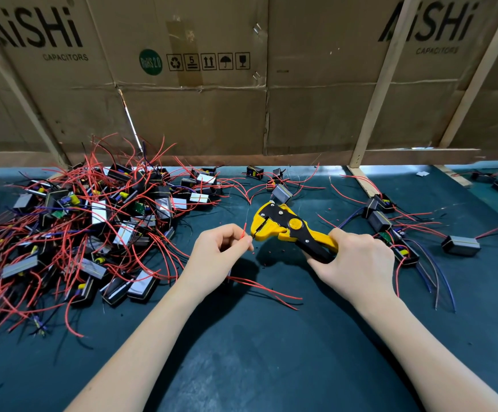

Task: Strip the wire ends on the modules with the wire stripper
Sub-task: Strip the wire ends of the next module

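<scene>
The tabletop (271,352) is covered with a dark, matt, soft-looking mat. The wire stripper (289,230) is made of smooth yellow and black plastic with small shiny metal screws. The wires (140,257) are coated in smooth red plastic. Brown, creased cardboard (212,114) and pale bare wood strips (372,114) are seen behind.
</scene>
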The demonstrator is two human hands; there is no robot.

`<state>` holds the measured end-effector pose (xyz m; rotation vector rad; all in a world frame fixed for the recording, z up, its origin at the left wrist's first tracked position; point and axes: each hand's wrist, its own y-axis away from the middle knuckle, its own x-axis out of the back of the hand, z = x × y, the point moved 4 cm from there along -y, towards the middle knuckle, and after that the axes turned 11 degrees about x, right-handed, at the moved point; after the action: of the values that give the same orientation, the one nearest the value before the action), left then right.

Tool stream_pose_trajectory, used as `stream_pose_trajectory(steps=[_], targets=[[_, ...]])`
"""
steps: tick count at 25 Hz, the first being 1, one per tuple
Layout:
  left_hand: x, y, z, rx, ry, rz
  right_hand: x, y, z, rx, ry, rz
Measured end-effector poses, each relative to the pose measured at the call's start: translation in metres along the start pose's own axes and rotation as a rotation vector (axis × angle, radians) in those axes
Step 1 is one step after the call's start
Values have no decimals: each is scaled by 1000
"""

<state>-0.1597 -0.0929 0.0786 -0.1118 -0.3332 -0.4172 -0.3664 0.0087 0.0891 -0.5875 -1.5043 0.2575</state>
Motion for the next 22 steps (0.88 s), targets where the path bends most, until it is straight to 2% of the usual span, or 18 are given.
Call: stream_pose_trajectory(steps=[9, 14, 22], targets=[[-1, 0, -2, 10, 12, -23, -3, -2, 11, -14, 17, 135], [-3, -1, -3, 16, 3, -24, -9, -2, 12, 6, 27, 114], [-5, -2, -4, 18, 4, -14, -6, 0, 4, 45, -9, 180]])
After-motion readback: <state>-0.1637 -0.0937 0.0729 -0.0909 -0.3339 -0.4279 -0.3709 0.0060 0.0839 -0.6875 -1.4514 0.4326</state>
